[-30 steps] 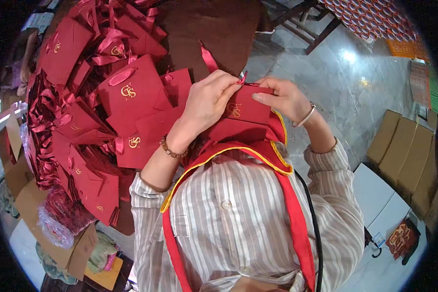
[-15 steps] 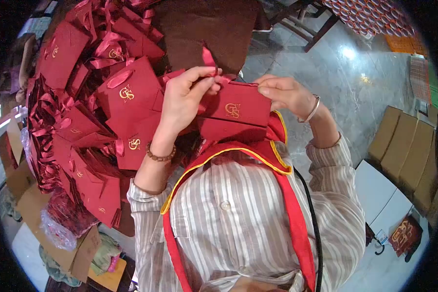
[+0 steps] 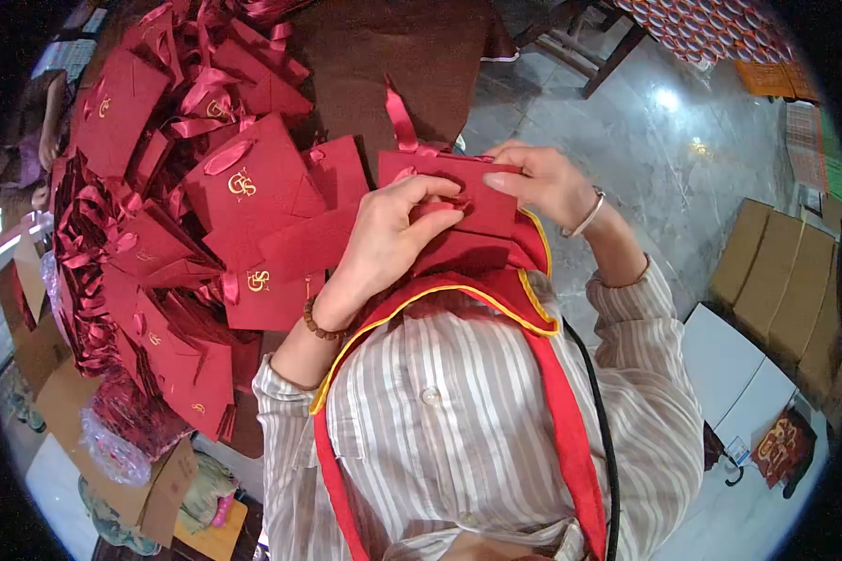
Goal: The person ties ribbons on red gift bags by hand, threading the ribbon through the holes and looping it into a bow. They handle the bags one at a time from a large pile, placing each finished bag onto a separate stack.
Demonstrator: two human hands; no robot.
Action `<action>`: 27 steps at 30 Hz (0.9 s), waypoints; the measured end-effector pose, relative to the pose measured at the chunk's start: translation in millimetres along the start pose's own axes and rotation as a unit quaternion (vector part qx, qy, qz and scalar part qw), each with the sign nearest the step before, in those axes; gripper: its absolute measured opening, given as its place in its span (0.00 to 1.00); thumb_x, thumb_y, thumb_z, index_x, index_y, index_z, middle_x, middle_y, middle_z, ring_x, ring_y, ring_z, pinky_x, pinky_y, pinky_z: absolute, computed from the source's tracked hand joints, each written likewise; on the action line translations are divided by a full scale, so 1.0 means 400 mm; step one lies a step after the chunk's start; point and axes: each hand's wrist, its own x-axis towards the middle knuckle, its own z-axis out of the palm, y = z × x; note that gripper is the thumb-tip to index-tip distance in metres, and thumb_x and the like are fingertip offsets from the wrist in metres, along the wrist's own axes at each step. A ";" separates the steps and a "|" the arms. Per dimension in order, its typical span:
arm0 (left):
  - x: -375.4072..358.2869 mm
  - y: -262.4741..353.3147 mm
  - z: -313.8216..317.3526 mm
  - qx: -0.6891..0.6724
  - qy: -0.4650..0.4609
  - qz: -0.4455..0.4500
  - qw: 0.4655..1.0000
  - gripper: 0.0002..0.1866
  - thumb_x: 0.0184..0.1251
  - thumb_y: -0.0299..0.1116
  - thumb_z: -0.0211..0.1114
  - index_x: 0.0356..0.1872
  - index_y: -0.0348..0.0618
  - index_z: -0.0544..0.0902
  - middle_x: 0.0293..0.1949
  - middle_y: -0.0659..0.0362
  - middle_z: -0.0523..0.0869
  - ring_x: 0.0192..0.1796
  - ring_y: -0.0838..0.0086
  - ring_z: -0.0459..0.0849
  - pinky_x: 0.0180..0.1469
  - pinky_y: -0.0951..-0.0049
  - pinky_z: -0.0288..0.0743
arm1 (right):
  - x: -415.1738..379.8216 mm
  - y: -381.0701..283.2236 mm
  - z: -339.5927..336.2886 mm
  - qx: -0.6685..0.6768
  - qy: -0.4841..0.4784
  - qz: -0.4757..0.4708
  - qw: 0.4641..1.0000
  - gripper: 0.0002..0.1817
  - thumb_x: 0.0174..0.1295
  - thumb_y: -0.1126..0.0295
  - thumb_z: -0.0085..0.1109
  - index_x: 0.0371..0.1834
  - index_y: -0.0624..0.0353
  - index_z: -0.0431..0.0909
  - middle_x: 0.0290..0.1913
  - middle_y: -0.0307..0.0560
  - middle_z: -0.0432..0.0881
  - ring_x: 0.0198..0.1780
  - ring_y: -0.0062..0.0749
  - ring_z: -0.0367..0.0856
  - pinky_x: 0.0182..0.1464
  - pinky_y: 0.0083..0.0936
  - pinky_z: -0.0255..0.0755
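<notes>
A dark red gift bag point(image 3: 482, 210) is in front of my chest, its top edge level with my fingers. My right hand point(image 3: 547, 187) pinches the bag's upper right corner between thumb and fingers. In front of the bag's face, the thumb and forefinger of my left hand point(image 3: 398, 229) close on a bit of red ribbon, mostly hidden by the fingers. A loose ribbon end point(image 3: 399, 117) sticks up behind the bag's top edge. The gold print on this bag's face is covered by my left hand.
A large heap of red gift bags point(image 3: 239, 182) with ribbons and gold letters spreads to the left. A brown cloth point(image 3: 384, 56) covers the table behind. Cardboard boxes point(image 3: 767, 271) and a white box point(image 3: 734, 374) stand on the floor at right, near a wooden stool point(image 3: 585, 47).
My left hand has moved down and right from above the bag's top edge to its front face. The gold print is now covered, and the ribbon end stands free. My right hand keeps the corner.
</notes>
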 end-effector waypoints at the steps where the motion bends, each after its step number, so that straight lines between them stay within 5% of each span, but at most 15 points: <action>1: -0.003 0.010 -0.002 0.030 0.003 0.010 0.999 0.10 0.58 0.26 0.62 0.41 0.35 0.80 0.34 0.60 0.83 0.37 0.80 0.79 0.41 0.81 0.72 | 0.002 -0.002 0.003 0.002 0.013 0.004 1.000 0.12 0.62 0.67 0.54 0.38 0.66 0.77 0.45 0.40 0.74 0.42 0.19 0.71 0.41 0.17 0.66; 4: -0.012 0.015 -0.009 0.086 0.002 0.042 0.995 0.10 0.56 0.26 0.63 0.40 0.36 0.79 0.33 0.55 0.82 0.36 0.71 0.81 0.39 0.75 0.73 | 0.014 -0.026 0.013 0.104 0.026 0.107 0.988 0.11 0.63 0.65 0.52 0.39 0.63 0.77 0.43 0.36 0.75 0.40 0.16 0.72 0.37 0.14 0.65; 8: -0.037 -0.012 -0.019 0.189 0.000 0.124 0.974 0.07 0.56 0.25 0.60 0.36 0.37 0.78 0.32 0.51 0.79 0.36 0.58 0.80 0.36 0.66 0.73 | 0.025 -0.021 0.038 0.223 0.025 0.129 0.966 0.12 0.65 0.64 0.49 0.41 0.60 0.77 0.42 0.32 0.75 0.38 0.13 0.71 0.33 0.11 0.63; 13: -0.053 -0.024 -0.010 0.184 0.023 0.141 0.972 0.05 0.58 0.24 0.59 0.35 0.36 0.77 0.32 0.50 0.79 0.35 0.57 0.80 0.35 0.65 0.73 | 0.023 -0.028 0.036 0.334 0.009 0.151 0.930 0.14 0.65 0.64 0.48 0.45 0.61 0.76 0.42 0.35 0.76 0.42 0.16 0.75 0.37 0.13 0.71; 19: -0.026 -0.002 0.016 0.098 0.095 0.121 0.983 0.05 0.58 0.24 0.59 0.35 0.36 0.77 0.30 0.50 0.80 0.33 0.57 0.80 0.35 0.68 0.73 | 0.016 -0.043 0.032 0.257 0.018 0.154 0.954 0.15 0.64 0.64 0.49 0.46 0.62 0.76 0.47 0.39 0.74 0.43 0.19 0.75 0.39 0.16 0.72; 21: -0.014 0.005 0.019 0.112 0.131 0.117 0.978 0.05 0.57 0.23 0.62 0.35 0.36 0.79 0.28 0.53 0.82 0.31 0.67 0.82 0.37 0.73 0.74 | 0.014 -0.055 0.024 0.191 0.005 0.131 0.973 0.14 0.63 0.65 0.50 0.45 0.63 0.77 0.48 0.40 0.74 0.43 0.19 0.75 0.39 0.16 0.72; 27: 0.000 -0.014 0.024 0.143 0.155 0.154 0.965 0.05 0.58 0.25 0.60 0.34 0.36 0.78 0.30 0.49 0.80 0.33 0.57 0.80 0.35 0.66 0.73 | 0.012 -0.029 0.016 0.048 -0.024 0.017 0.998 0.12 0.61 0.71 0.54 0.43 0.67 0.77 0.49 0.41 0.73 0.42 0.19 0.74 0.39 0.15 0.70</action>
